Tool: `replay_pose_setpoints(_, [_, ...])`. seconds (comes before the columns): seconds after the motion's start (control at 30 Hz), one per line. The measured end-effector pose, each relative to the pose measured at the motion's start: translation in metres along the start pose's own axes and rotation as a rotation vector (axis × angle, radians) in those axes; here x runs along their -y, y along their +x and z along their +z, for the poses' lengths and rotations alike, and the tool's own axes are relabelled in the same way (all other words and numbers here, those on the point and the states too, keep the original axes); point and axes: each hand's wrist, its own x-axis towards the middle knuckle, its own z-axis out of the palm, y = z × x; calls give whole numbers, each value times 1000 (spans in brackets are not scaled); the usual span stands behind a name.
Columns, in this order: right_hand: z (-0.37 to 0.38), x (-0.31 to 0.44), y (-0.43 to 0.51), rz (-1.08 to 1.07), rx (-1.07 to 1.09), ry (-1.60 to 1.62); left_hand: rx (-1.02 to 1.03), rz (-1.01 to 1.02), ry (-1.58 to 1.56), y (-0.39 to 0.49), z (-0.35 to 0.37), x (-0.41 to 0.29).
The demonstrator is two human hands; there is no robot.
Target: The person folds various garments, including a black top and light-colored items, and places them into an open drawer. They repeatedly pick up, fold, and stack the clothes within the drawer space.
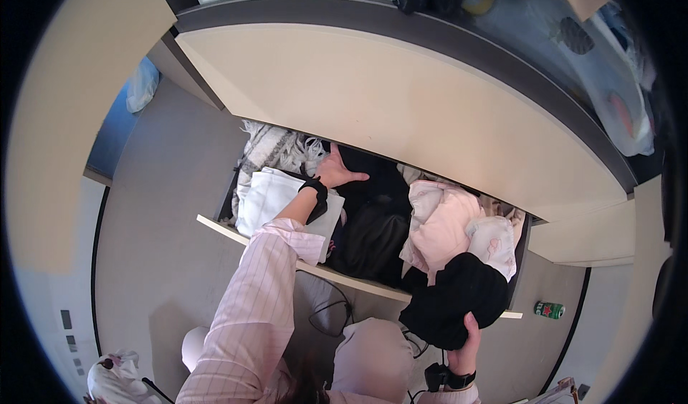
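An open drawer (350,288) full of folded cloth and clothing lies before me. My left hand (339,170) reaches into its back part, thumb and fingers spread, over dark fabric (379,189) and beside a fringed white and grey textile (269,141). Under my left wrist lies folded white cloth (269,202). My right hand (466,347) holds a bundled black garment (459,302) over the drawer's front right edge; most of its fingers are hidden behind the garment. Pink fabric (446,221) and a white printed cloth (493,245) sit at the drawer's right side. A black garment (371,240) fills the middle.
A cream cabinet front (398,103) rises just behind the drawer. On the floor at right lies a green can (549,310). Black cables (344,304) run beneath the drawer front, near my knees. A white bundle (115,380) is at bottom left, and a pale plastic bag (144,87) at upper left.
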Motion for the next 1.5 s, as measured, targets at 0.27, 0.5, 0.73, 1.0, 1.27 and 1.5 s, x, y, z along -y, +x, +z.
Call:
replay_pose_setpoints(0.27, [-3,-8,13,30,-46,-128,10,-100,-110,18,12,2])
replay_pose_setpoints(0.5, [14,-6,19,24,8,-216,113,0,284,-27,-11,-11])
replay_pose_setpoints(0.73, [21,-15,20,43,29,-207,521,400,555,-70,-76,39])
replay_pose_setpoints(1.0, [23,-15,28,-87,86,-277,579,525,528,-69,-81,54])
replay_pose_setpoints(1.27, [20,-16,27,-34,72,-248,156,462,235,-76,-77,56])
replay_pose_setpoints(1.5, [18,-22,25,-26,78,-218,251,494,590,-88,-51,43])
